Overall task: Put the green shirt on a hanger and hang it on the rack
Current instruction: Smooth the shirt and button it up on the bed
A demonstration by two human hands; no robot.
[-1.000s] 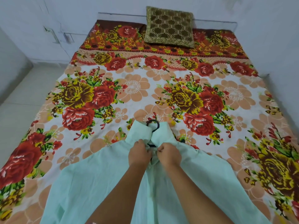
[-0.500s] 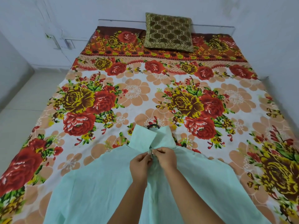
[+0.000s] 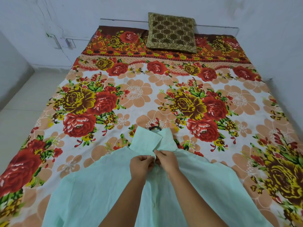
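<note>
On floral bedsheet [image 3: 144, 97] between white walls [image 3: 78, 12], left hand [image 3: 141, 166] and right hand [image 3: 167, 161] pinch shirt [image 3: 98, 185].

green shirt [image 3: 91, 190]: thin woven cloth, matt, fine creases down the front edges. hanger [image 3: 154, 127]: only a dark hook shows at the collar, smooth with a faint sheen; plastic or coated metal, cannot tell. bed sheet [image 3: 139, 97]: printed cloth, matt, lying flat. cushion [image 3: 171, 32]: plush velvety cloth, soft sheen, raised pale lattice stitching. floor [image 3: 18, 115]: smooth pale tiles, low gloss. wall [image 3: 65, 13]: painted, matt, hairline cracks.
</note>
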